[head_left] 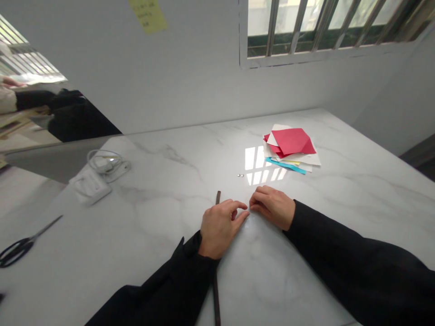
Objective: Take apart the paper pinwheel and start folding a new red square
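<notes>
My left hand is low over the marble-patterned table, its thumb and index fingertips brought close together in a pinch. Facing it, my right hand has its fingers curled and pressed together, its fingertips almost touching those of the left. Whatever sits between the fingertips is too small or hidden to make out. A thin dark brown strip runs under my left hand and forearm, with its far end showing beyond the knuckles. Two tiny shiny pieces lie on the table just past my hands.
Red, white, yellow and blue paper pieces are stacked at the back right. To the left lie a white charger with a coiled cable and black-handled scissors. Behind the table rises a wall with a yellow note; a person's sleeve shows far left.
</notes>
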Demonstrator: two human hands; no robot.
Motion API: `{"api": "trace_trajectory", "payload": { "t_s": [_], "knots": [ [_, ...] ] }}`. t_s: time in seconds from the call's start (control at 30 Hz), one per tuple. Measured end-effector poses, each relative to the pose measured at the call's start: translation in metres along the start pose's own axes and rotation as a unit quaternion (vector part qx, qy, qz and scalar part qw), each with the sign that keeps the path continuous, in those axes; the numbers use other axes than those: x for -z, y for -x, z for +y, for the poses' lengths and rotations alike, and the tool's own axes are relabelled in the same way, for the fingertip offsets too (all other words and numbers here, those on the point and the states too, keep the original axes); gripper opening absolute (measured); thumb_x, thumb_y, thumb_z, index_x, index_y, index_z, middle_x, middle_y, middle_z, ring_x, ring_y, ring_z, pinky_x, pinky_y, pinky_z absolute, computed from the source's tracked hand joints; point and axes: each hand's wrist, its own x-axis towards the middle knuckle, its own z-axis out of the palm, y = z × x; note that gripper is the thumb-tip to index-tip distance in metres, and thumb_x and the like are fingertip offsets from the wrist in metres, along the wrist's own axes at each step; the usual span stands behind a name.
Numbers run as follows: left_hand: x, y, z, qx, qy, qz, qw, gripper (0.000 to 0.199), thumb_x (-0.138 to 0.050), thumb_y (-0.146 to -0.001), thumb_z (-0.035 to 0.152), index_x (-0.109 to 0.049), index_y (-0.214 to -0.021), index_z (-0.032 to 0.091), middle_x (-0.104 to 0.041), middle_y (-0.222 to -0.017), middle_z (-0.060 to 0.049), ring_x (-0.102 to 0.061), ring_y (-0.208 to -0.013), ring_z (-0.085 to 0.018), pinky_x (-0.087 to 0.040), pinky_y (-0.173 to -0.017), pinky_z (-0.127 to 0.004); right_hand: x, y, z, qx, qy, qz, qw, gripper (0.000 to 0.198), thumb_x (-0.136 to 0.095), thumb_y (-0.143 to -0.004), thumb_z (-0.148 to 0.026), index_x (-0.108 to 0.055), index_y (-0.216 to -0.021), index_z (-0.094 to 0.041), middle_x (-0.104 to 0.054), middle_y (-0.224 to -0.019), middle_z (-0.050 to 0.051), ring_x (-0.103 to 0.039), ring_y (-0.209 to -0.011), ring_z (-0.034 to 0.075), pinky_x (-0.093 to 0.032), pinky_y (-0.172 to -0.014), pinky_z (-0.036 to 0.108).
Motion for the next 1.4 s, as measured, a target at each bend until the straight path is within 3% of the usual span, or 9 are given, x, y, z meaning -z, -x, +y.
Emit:
{"api": "trace_trajectory", "payload": {
  "t_s": [0.13, 0.37, 0.7, 1.13, 1.4],
  "knots": [
    [-0.004, -0.001, 0.003, 0.009, -0.019, -0.015, 1.0, 0.007, -0.077, -0.089, 0.03, -0.082, -0.086, 0.027, -0.063, -0.066, 0.001, -0.048, -0.061, -0.016, -0.026, -0.064, -0.029, -0.004, 0.0, -0.004, -0.001, 0.004, -0.005, 1.0, 0.008, -0.068, -0.097, -0.015, -0.074, -0.093, -0.018, -0.069, -0.092, 0.007, -0.064, -0.09, 0.021, -0.051, -0.082, 0.033],
    [-0.004, -0.004, 0.009, 0.017, -0.009, -0.021, 1.0, 0.007, -0.075, -0.09, 0.027, -0.081, -0.088, 0.025, -0.065, -0.066, 0.001, -0.052, -0.061, -0.018, -0.027, -0.065, -0.028, -0.001, -0.001, -0.006, -0.062, -0.031, -0.01, 0.998, 0.009, -0.069, -0.097, -0.017, -0.076, -0.092, -0.018, -0.071, -0.093, 0.007, -0.065, -0.092, 0.022, -0.051, -0.084, 0.034],
    [0.0, -0.006, 0.014, 0.046, -0.11, -0.073, 0.99, 0.017, -0.064, -0.099, 0.034, -0.08, -0.099, 0.03, -0.072, -0.072, 0.003, -0.06, -0.065, -0.016, -0.031, -0.064, -0.028, 0.005, -0.001, -0.007, -0.083, -0.065, -0.016, 0.994, 0.008, -0.073, -0.094, -0.015, -0.08, -0.091, -0.018, -0.074, -0.09, 0.006, -0.065, -0.09, 0.021, -0.05, -0.085, 0.034],
    [-0.003, -0.004, 0.021, 0.049, -0.163, -0.062, 0.983, 0.017, -0.06, -0.103, 0.032, -0.076, -0.1, 0.028, -0.075, -0.08, 0.002, -0.065, -0.071, -0.019, -0.034, -0.066, -0.029, -0.004, 0.001, -0.014, -0.099, -0.044, 0.02, 0.994, 0.01, -0.07, -0.097, -0.015, -0.078, -0.092, -0.018, -0.071, -0.092, 0.007, -0.064, -0.094, 0.022, -0.05, -0.088, 0.035],
    [-0.004, 0.0, 0.008, 0.021, -0.097, -0.035, 0.994, 0.011, -0.065, -0.099, 0.029, -0.077, -0.097, 0.028, -0.071, -0.074, 0.005, -0.06, -0.063, -0.014, -0.035, -0.063, -0.027, -0.003, 0.004, -0.011, -0.081, -0.091, 0.032, 0.992, 0.008, -0.076, -0.09, -0.012, -0.078, -0.089, -0.02, -0.071, -0.087, 0.004, -0.064, -0.089, 0.021, -0.05, -0.082, 0.034]
  ]
}}
